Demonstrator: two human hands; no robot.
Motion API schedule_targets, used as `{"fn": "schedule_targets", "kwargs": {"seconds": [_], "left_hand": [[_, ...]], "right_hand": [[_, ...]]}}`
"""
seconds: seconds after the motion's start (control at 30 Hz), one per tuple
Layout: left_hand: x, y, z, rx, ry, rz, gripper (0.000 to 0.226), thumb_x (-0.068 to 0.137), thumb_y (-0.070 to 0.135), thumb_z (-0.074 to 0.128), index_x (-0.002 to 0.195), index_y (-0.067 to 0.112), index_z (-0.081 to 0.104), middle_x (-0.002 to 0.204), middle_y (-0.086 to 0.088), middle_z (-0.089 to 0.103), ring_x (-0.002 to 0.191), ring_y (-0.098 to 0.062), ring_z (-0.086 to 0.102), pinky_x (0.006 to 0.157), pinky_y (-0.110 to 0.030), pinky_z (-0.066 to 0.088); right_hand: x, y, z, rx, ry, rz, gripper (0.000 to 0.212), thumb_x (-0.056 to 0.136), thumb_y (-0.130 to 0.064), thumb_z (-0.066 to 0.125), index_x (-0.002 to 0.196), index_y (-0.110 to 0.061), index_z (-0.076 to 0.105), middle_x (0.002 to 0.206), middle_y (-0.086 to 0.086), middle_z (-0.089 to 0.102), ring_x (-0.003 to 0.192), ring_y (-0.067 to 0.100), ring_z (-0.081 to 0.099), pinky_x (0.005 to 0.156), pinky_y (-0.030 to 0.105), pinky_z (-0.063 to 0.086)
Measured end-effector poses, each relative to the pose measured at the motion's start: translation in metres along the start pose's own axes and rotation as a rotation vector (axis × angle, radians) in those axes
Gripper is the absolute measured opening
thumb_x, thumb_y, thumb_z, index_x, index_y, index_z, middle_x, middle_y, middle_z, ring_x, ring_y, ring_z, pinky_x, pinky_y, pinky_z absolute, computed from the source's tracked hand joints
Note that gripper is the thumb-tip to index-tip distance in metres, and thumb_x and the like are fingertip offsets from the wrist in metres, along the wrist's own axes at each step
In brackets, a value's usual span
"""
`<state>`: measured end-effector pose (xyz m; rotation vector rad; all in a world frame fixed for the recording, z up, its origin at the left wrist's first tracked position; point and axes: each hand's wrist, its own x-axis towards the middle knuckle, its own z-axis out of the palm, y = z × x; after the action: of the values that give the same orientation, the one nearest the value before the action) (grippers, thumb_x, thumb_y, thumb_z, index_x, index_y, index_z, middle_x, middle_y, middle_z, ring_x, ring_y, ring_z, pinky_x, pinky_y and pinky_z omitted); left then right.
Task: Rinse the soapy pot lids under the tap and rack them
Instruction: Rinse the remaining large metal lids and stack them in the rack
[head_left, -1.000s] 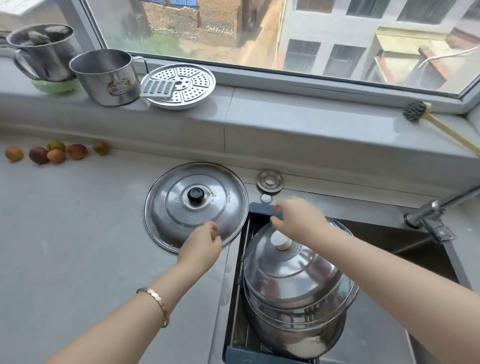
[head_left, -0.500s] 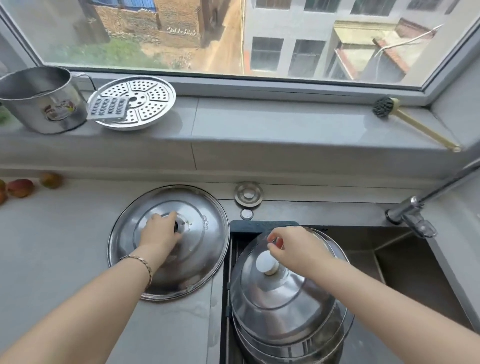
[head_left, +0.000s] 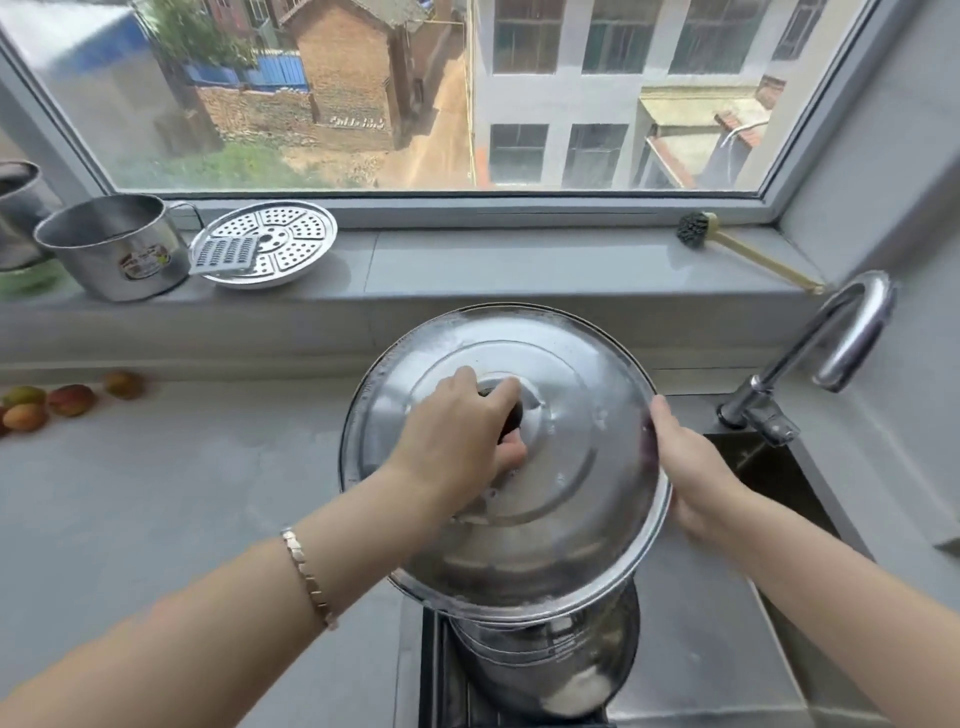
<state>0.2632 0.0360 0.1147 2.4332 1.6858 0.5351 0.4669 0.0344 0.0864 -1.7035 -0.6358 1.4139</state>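
A large round steel lid (head_left: 566, 483) with a black knob is held up in the air, tilted, over the left part of the sink. My left hand (head_left: 462, 441) is closed around the knob at its centre. My right hand (head_left: 685, 478) grips the lid's right rim. Below the lid, stacked steel lids and a pot (head_left: 550, 660) stand in a dark rack (head_left: 434, 675) in the sink, mostly hidden. The curved tap (head_left: 831, 343) stands to the right; no water runs from it.
On the window ledge are a steel mug (head_left: 119, 249), a perforated steamer plate (head_left: 270, 244) with a small grater on it, and a brush (head_left: 743, 249). Several small fruits (head_left: 62, 400) lie at the far left of the grey counter (head_left: 156, 493). The sink basin (head_left: 779, 478) opens on the right.
My left hand lifted the big lid off the counter by its knob and carried it right over the sink. My right hand left the white-knobbed lid and took the big lid's rim.
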Motion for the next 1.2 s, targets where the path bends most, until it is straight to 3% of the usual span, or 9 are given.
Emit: {"fn": "schedule_targets", "kwargs": {"seconds": [0.1, 0.23, 0.4, 0.5, 0.6, 0.77, 0.9, 1.07, 1.2], "left_hand": [[-0.001, 0.050, 0.012, -0.049, 0.017, 0.109, 0.031, 0.075, 0.029, 0.068, 0.101, 0.011, 0.063, 0.085, -0.015, 0.050, 0.076, -0.032, 0.052, 0.059, -0.034, 0.040], [-0.001, 0.081, 0.027, -0.092, -0.077, 0.124, 0.054, 0.085, 0.049, 0.044, 0.135, 0.027, 0.046, 0.131, -0.013, 0.045, 0.120, -0.030, 0.043, 0.100, -0.037, 0.031], [0.001, 0.093, 0.051, -0.402, -0.135, -0.558, 0.066, 0.090, 0.046, 0.045, 0.144, 0.013, 0.028, 0.148, -0.011, 0.028, 0.135, -0.025, 0.028, 0.112, -0.036, 0.022], [0.002, 0.121, 0.066, -0.916, -0.348, -1.019, 0.084, 0.066, 0.078, 0.049, 0.121, 0.015, 0.055, 0.129, -0.005, 0.054, 0.114, -0.023, 0.053, 0.102, -0.041, 0.041], [0.004, 0.156, 0.085, -1.213, -0.207, -1.121, 0.052, 0.085, 0.060, 0.048, 0.098, 0.011, 0.061, 0.089, 0.002, 0.062, 0.090, -0.021, 0.061, 0.091, -0.040, 0.050], [0.010, 0.183, 0.112, -1.084, 0.058, -1.174, 0.056, 0.090, 0.057, 0.042, 0.098, 0.005, 0.061, 0.095, -0.009, 0.067, 0.090, -0.027, 0.063, 0.091, -0.040, 0.050], [0.011, 0.196, 0.128, -1.105, 0.217, -1.225, 0.046, 0.091, 0.054, 0.042, 0.081, 0.013, 0.061, 0.082, -0.007, 0.067, 0.077, -0.024, 0.064, 0.074, -0.036, 0.054], [0.017, 0.205, 0.132, -1.105, 0.329, -1.268, 0.047, 0.091, 0.055, 0.042, 0.081, 0.013, 0.061, 0.084, -0.005, 0.066, 0.084, -0.025, 0.064, 0.084, -0.039, 0.053], [0.024, 0.203, 0.134, -1.065, 0.346, -1.267, 0.047, 0.091, 0.055, 0.042, 0.078, 0.013, 0.060, 0.083, -0.005, 0.065, 0.083, -0.025, 0.063, 0.084, -0.038, 0.052]], "right_hand": [[-0.002, 0.013, -0.051, 0.146, 0.079, 0.029, 0.046, 0.095, -0.047, 0.039, 0.092, -0.008, 0.063, 0.085, 0.010, 0.070, 0.080, 0.026, 0.065, 0.066, 0.035, 0.052], [0.003, 0.048, -0.125, 0.172, 0.147, 0.092, 0.053, 0.092, -0.053, 0.040, 0.095, -0.007, 0.066, 0.084, 0.012, 0.072, 0.082, 0.027, 0.066, 0.068, 0.036, 0.051], [0.021, 0.090, -0.206, 0.176, 0.148, 0.227, 0.067, 0.084, -0.062, 0.042, 0.111, -0.003, 0.063, 0.103, 0.025, 0.068, 0.091, 0.038, 0.066, 0.078, 0.044, 0.053], [0.031, 0.101, -0.235, 0.199, 0.079, 0.276, 0.062, 0.088, -0.059, 0.039, 0.105, -0.005, 0.064, 0.097, 0.023, 0.069, 0.084, 0.036, 0.068, 0.067, 0.039, 0.055], [0.048, 0.102, -0.254, 0.145, 0.042, 0.280, 0.066, 0.089, -0.058, 0.038, 0.110, -0.001, 0.063, 0.103, 0.022, 0.068, 0.095, 0.035, 0.064, 0.074, 0.040, 0.051], [0.085, 0.090, -0.266, -0.358, 0.049, 0.155, 0.061, 0.098, -0.045, 0.028, 0.121, 0.005, 0.056, 0.127, 0.022, 0.056, 0.117, 0.032, 0.052, 0.100, 0.036, 0.038], [0.118, 0.060, -0.258, -0.566, 0.026, -0.044, 0.061, 0.099, -0.037, 0.031, 0.098, 0.018, 0.056, 0.112, 0.034, 0.058, 0.096, 0.040, 0.057, 0.079, 0.036, 0.042], [0.176, 0.027, -0.236, -0.646, -0.008, 0.006, 0.065, 0.078, -0.070, 0.040, 0.098, -0.012, 0.061, 0.103, 0.012, 0.059, 0.094, 0.028, 0.057, 0.093, 0.036, 0.046], [0.200, 0.023, -0.228, -0.750, -0.025, 0.020, 0.038, 0.079, -0.056, 0.046, 0.083, -0.020, 0.058, 0.101, 0.014, 0.058, 0.092, 0.029, 0.058, 0.082, 0.031, 0.043]]}}
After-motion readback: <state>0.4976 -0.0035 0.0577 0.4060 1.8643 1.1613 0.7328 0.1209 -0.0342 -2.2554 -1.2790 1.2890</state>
